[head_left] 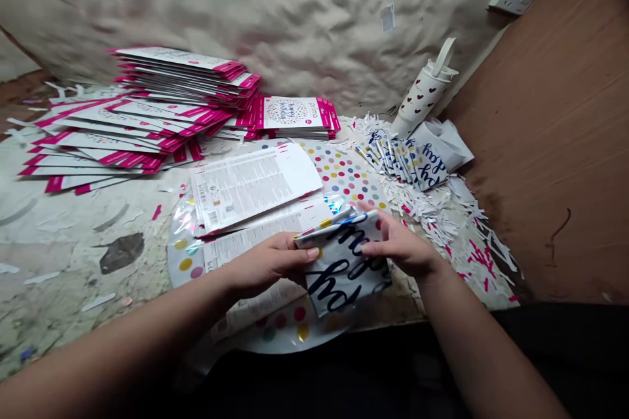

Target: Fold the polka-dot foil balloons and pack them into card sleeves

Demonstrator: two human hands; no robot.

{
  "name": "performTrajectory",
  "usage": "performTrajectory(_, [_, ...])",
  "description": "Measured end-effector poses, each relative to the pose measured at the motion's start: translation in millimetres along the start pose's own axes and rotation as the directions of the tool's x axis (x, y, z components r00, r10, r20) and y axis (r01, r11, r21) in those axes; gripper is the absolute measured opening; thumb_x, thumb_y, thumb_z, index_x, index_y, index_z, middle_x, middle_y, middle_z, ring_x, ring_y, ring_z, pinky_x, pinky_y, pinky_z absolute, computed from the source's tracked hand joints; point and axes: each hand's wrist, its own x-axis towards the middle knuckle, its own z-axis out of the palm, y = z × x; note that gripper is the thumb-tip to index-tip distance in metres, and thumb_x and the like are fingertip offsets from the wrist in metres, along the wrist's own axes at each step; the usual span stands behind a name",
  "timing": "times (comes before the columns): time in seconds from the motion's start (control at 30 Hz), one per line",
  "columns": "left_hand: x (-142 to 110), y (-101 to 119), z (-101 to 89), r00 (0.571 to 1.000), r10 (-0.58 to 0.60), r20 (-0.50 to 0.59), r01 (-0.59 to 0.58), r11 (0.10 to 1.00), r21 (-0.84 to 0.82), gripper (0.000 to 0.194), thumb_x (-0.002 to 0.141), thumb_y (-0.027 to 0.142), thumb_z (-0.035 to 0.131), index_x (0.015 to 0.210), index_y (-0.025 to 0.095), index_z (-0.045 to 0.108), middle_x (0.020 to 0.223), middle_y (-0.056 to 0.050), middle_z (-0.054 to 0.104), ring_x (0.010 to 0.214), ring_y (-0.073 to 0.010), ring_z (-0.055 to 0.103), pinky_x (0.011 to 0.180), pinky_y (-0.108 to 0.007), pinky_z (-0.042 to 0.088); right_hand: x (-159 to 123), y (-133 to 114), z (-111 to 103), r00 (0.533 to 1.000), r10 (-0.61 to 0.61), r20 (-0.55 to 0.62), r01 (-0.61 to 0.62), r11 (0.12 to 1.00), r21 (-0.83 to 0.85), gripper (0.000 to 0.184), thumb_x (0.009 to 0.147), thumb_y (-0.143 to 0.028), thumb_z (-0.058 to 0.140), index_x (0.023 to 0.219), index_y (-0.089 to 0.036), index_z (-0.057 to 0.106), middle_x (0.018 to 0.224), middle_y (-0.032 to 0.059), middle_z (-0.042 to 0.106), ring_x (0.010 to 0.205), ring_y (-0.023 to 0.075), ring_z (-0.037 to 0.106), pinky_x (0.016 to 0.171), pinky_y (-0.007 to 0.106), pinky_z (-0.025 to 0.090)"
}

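Both my hands hold a folded foil balloon (344,262), white with dark blue script lettering and coloured dots. My left hand (268,265) pinches its left edge with closed fingers. My right hand (400,245) grips its right side, fingers curled over the top. The balloon rests over a flat round dotted foil balloon (344,173) lying on the table. White printed cardboard inserts (253,183) lie just beyond my left hand, partly on that round balloon.
A big fanned stack of pink-edged packaged cards (142,124) fills the back left, with a smaller pile (295,114) beside it. A row of folded balloons (407,160) sits at the back right amid paper shreds (457,222). A heart-print bottle (425,95) stands behind them.
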Motion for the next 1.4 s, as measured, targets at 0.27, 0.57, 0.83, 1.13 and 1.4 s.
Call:
performTrajectory(0.27, [-9.1,-21.1,-1.2,0.938,0.339,-0.076,0.071,0.03,0.997,0.036,0.086,0.026,0.041,0.116,0.011,0.055,0.128,-0.018,0.048,0.12,-0.0337,0.039,0.097,-0.051,0.032,10.5,30.9,-13.6,0.944,0.196,-0.267,-0.125,0.957,0.26,0.037,0.056,-0.035,0.079,0.086,-0.017,0.066,0.08,0.0039,0.072,0.075,0.0196,0.066,0.076,0.035,0.052])
performTrajectory(0.57, [26.6,-5.0,-9.1,0.89,0.334,0.31,-0.27,-0.161,0.949,0.013,0.072,0.021,0.05,0.084,0.017,0.055,0.094,-0.009,0.055,0.09,-0.0233,0.046,0.085,-0.039,0.035,0.2,27.7,-10.0,0.912,0.102,-0.398,-0.081,0.994,0.071,0.035,0.06,-0.038,0.076,0.087,-0.017,0.067,0.086,0.0055,0.071,0.081,0.0229,0.066,0.076,0.037,0.052])
performTrajectory(0.83, [20.9,-1.6,-4.6,0.846,0.346,0.406,-0.351,-0.212,0.912,0.013,0.076,0.024,0.045,0.084,0.017,0.052,0.082,-0.006,0.057,0.082,-0.0208,0.047,0.084,-0.039,0.029,-10.7,8.1,-3.5,0.973,0.223,-0.061,-0.221,0.975,0.027,0.029,0.062,-0.031,0.075,0.084,-0.013,0.068,0.082,0.0058,0.071,0.072,0.0197,0.064,0.069,0.033,0.05])
performTrajectory(1.13, [16.9,-2.2,1.4,0.826,0.349,0.443,-0.354,-0.291,0.889,0.012,0.081,0.027,0.043,0.078,0.019,0.051,0.081,-0.006,0.055,0.079,-0.02,0.046,0.08,-0.039,0.029,16.4,0.1,-23.0,0.926,0.328,0.188,-0.34,0.94,0.032,0.036,0.055,-0.024,0.079,0.087,-0.013,0.067,0.082,0.0033,0.071,0.072,0.0161,0.064,0.073,0.03,0.05])
performTrajectory(1.4, [19.4,-6.5,3.6,0.834,0.318,0.451,-0.385,-0.25,0.888,0.008,0.079,0.025,0.044,0.08,0.019,0.05,0.082,-0.005,0.056,0.078,-0.0194,0.045,0.083,-0.04,0.028,25.1,2.8,-4.6,0.939,0.345,0.008,-0.34,0.92,0.193,0.032,0.057,-0.034,0.078,0.074,-0.016,0.059,0.061,-0.0032,0.063,0.051,0.0089,0.056,0.047,0.02,0.045])
